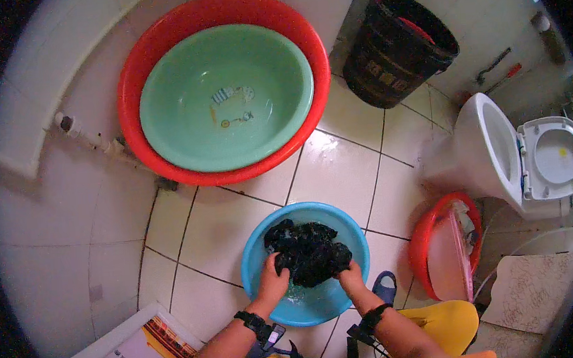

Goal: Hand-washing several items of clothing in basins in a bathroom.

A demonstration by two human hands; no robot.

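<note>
A blue plastic basin stands on the tiled floor in front of me. In it lies a bunched-up dark wet cloth, perhaps a garment, with a little water and some suds around it. My left hand grips the near left edge of the cloth. On the near right side, my right hand has hold of another part of it, its fingertips partly hidden by the folds. Both wrists wear black straps with small devices.
A large red basin holds a green basin beyond. Behind to the right are a dark bucket and a white toilet. At right, a red basin contains a pink one. A framed printed board leans at lower left.
</note>
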